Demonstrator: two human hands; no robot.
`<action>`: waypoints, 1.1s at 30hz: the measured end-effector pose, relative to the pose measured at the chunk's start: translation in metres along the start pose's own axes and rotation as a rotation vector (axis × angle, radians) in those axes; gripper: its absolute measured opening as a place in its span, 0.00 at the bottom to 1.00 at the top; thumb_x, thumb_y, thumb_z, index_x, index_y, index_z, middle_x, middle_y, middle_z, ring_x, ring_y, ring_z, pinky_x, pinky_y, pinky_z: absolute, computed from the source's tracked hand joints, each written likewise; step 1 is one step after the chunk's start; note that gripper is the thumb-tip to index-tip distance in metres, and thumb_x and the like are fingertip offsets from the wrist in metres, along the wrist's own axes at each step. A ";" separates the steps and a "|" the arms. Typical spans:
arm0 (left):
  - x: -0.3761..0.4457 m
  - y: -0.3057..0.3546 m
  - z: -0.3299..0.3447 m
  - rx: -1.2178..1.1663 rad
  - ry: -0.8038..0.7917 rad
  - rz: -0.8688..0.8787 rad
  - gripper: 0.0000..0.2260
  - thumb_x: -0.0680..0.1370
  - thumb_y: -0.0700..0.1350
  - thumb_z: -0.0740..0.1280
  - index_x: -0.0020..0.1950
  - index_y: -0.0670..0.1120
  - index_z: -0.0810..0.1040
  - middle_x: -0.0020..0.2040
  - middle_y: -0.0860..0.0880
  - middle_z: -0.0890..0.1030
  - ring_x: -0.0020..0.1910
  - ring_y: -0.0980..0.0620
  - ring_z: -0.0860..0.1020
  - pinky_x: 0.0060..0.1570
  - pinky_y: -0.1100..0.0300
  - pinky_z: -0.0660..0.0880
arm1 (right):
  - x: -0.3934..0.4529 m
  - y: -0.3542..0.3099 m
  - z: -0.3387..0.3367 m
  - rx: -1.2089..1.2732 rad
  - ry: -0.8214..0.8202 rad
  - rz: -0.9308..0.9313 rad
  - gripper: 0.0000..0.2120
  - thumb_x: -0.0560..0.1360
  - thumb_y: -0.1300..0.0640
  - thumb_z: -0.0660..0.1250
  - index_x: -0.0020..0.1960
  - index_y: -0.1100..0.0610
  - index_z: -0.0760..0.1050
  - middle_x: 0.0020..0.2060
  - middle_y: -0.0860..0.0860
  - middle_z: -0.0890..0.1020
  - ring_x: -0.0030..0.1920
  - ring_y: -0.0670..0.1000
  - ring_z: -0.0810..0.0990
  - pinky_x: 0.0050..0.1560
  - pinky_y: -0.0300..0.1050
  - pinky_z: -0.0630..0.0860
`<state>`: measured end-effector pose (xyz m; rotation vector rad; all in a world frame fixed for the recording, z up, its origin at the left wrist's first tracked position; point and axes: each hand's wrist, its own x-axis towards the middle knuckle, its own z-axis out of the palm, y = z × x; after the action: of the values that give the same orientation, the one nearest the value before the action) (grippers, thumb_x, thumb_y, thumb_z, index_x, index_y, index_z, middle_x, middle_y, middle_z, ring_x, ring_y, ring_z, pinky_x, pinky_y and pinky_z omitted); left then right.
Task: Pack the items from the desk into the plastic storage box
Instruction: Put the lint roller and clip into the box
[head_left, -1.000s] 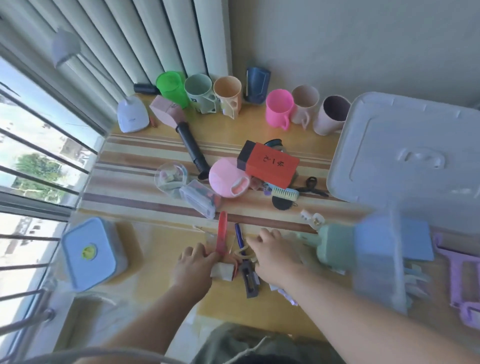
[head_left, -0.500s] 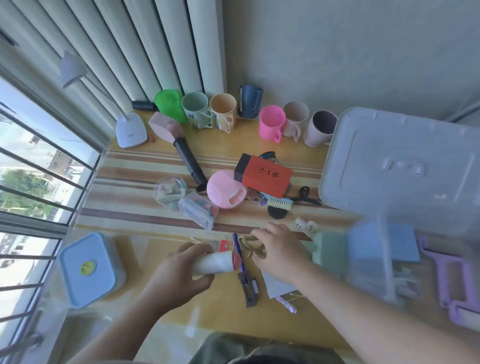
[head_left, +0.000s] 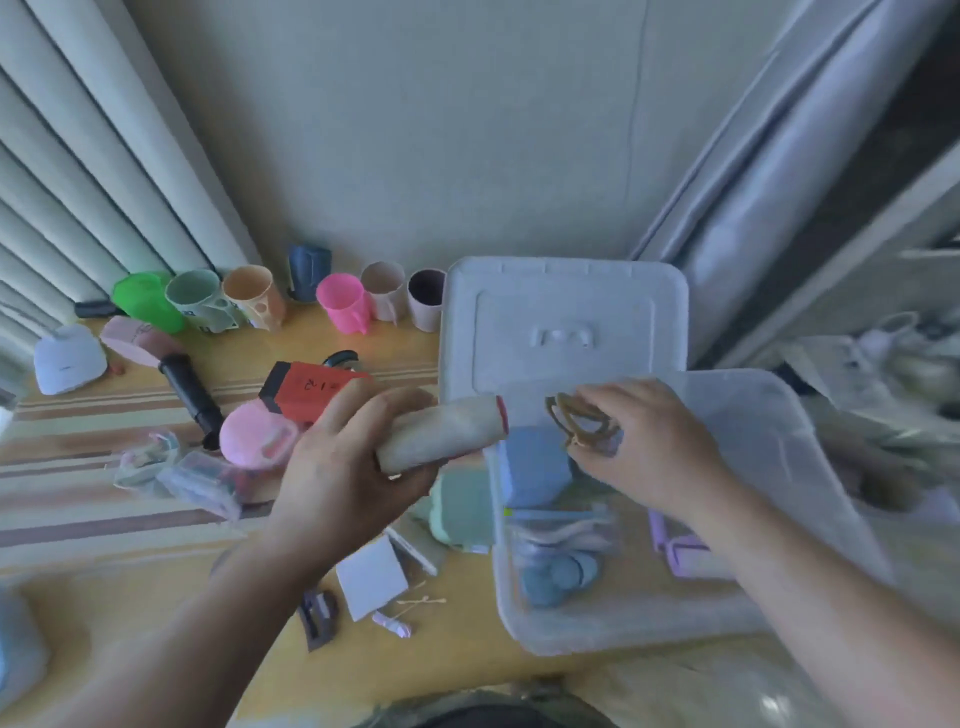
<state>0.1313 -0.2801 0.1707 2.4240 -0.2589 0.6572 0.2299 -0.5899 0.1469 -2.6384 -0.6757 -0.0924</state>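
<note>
Above the storage box (head_left: 810, 441), both hands hold items aloft.

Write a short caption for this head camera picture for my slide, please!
Left hand holds a cream roll and right hand pinches rubber bands above the clear storage box.

- Your left hand (head_left: 348, 467) gripped a pale roll with a red end (head_left: 447, 431), held above the desk (head_left: 156, 587) at the left rim of the clear storage box (head_left: 613, 623).
- Your right hand (head_left: 649, 447) pinched a bunch of tan rubber bands (head_left: 579, 421) over the box.
- A white lid (head_left: 566, 312) lay just behind the box.
- A row of cups (head_left: 343, 301) stood along the wall.
</note>
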 end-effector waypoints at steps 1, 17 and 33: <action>0.009 0.022 0.014 -0.013 0.027 0.050 0.24 0.68 0.41 0.82 0.59 0.50 0.77 0.53 0.48 0.80 0.52 0.50 0.79 0.45 0.55 0.78 | -0.017 0.027 -0.008 -0.016 -0.041 0.051 0.19 0.67 0.40 0.71 0.55 0.47 0.81 0.46 0.48 0.83 0.47 0.60 0.81 0.50 0.55 0.80; 0.018 0.122 0.167 0.137 -0.417 -0.003 0.22 0.66 0.54 0.80 0.57 0.54 0.79 0.53 0.55 0.80 0.40 0.47 0.82 0.31 0.62 0.71 | -0.078 0.141 0.071 -0.158 -1.096 -0.041 0.24 0.72 0.47 0.78 0.64 0.52 0.76 0.59 0.52 0.80 0.58 0.58 0.80 0.50 0.49 0.75; 0.027 0.162 0.249 -0.251 -0.581 -0.768 0.15 0.77 0.65 0.67 0.49 0.54 0.71 0.40 0.50 0.84 0.32 0.57 0.83 0.38 0.60 0.79 | -0.119 0.170 -0.008 0.390 -0.400 0.316 0.12 0.71 0.40 0.68 0.46 0.48 0.78 0.37 0.47 0.83 0.39 0.46 0.84 0.41 0.48 0.82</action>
<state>0.1991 -0.5602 0.0945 2.1663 0.3394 -0.3988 0.2063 -0.7812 0.0706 -2.3569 -0.3399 0.6091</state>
